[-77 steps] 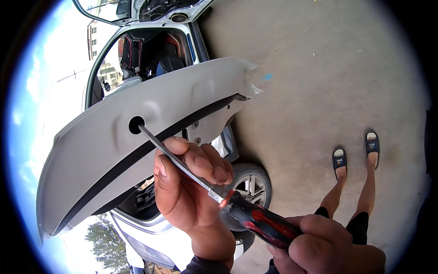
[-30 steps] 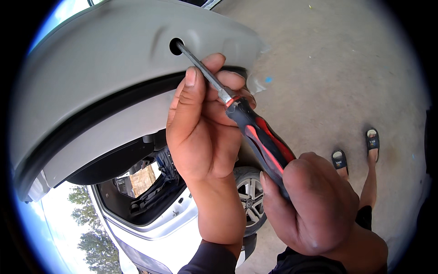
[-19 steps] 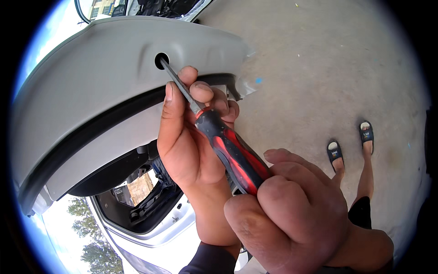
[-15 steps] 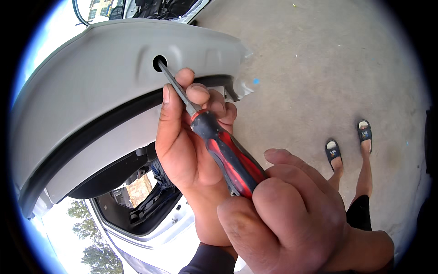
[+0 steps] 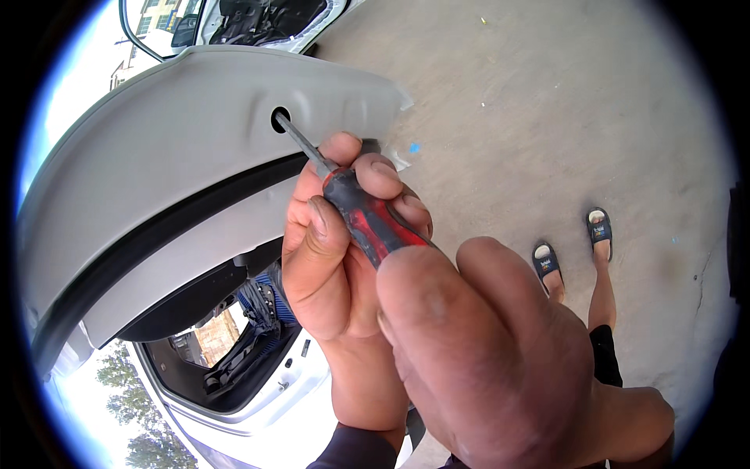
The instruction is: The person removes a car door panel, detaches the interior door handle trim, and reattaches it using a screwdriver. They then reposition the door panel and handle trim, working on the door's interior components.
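A screwdriver (image 5: 373, 220) with a black and red handle points up and to the left. Its metal shaft runs into a round hole (image 5: 277, 121) in a light grey moulded panel (image 5: 180, 125), so the tip is hidden. Around the front of the handle, close to the shaft, the thumb and fingers of my left hand (image 5: 324, 285) are closed. My right hand (image 5: 500, 352) is wrapped over the handle's rear end, which its fingers cover.
A black seal strip (image 5: 187, 199) curves along the panel's lower edge. Below it is a white car body (image 5: 293, 391) with an opening. Concrete floor (image 5: 508, 117) spreads to the right, where the feet of a person in dark slides (image 5: 600, 227) show. Another open vehicle part (image 5: 266, 22) is at the top.
My left hand has shifted from beside the shaft onto the front of the handle. The right hand has turned and covers more of the handle. The view has moved slightly.
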